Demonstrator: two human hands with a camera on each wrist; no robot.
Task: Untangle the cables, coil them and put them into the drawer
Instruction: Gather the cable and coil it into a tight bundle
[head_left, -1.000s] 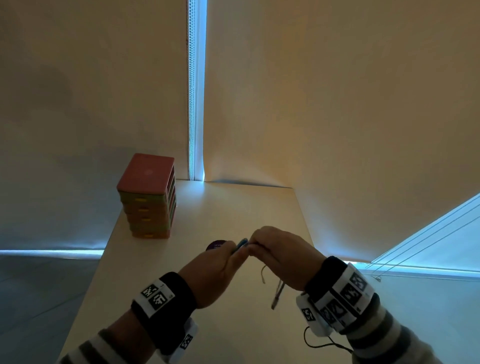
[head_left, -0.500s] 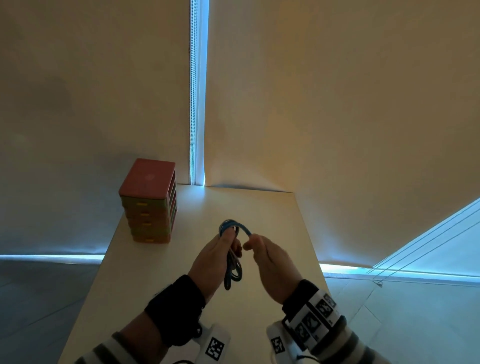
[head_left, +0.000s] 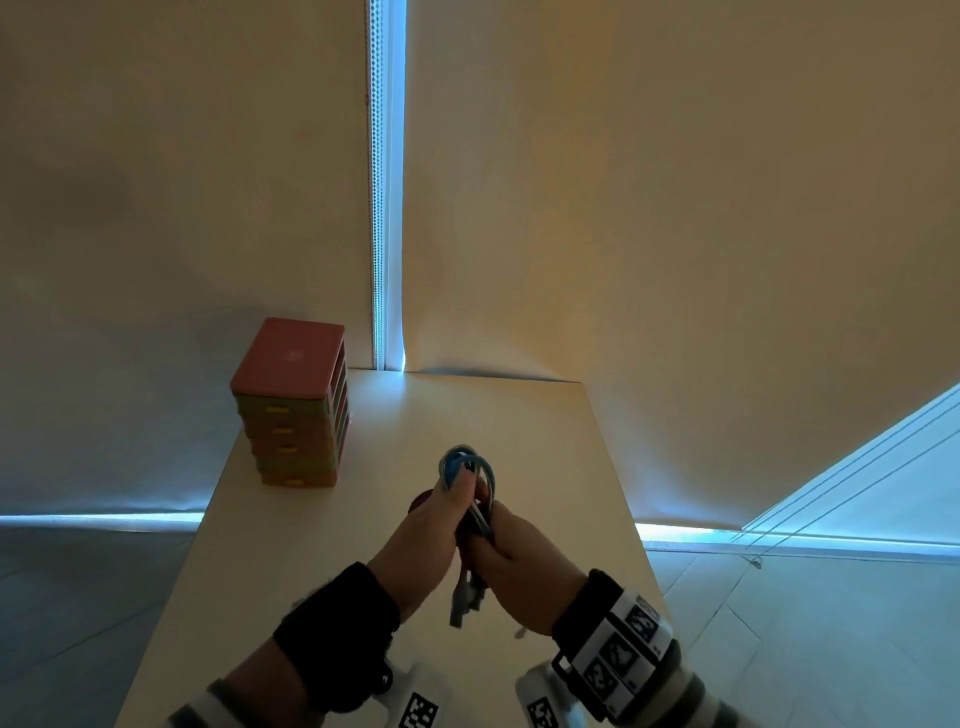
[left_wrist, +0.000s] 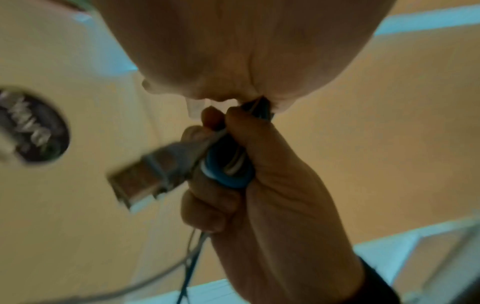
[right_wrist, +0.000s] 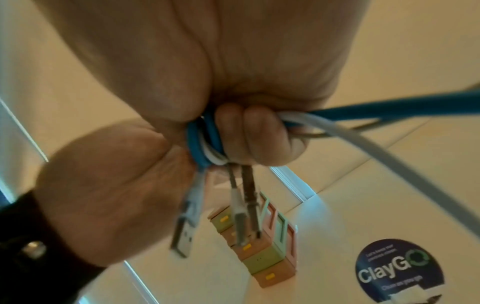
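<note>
Left hand (head_left: 426, 525) & right hand (head_left: 519, 556) both gripping coiled cables (head_left: 470, 470) above table (head_left: 311, 545) mid, drawer unit (head_left: 296, 405) sitting at far-left edge, well apart.

Both forearms reach forward from the lower edge of the head view and meet over the middle, each wrist wrapped in a dark band. The left hand (head_left: 431, 525) lies with its back turned up, thumb stretched forward and pressed down, its fingers (right_wrist: 233, 127) curled into the palm in a tight grip. The right hand (head_left: 519, 551) sits just beside it and touching it, palm turned inward, its fingers (left_wrist: 207, 209) curled shut in a clamp against the left.
</note>
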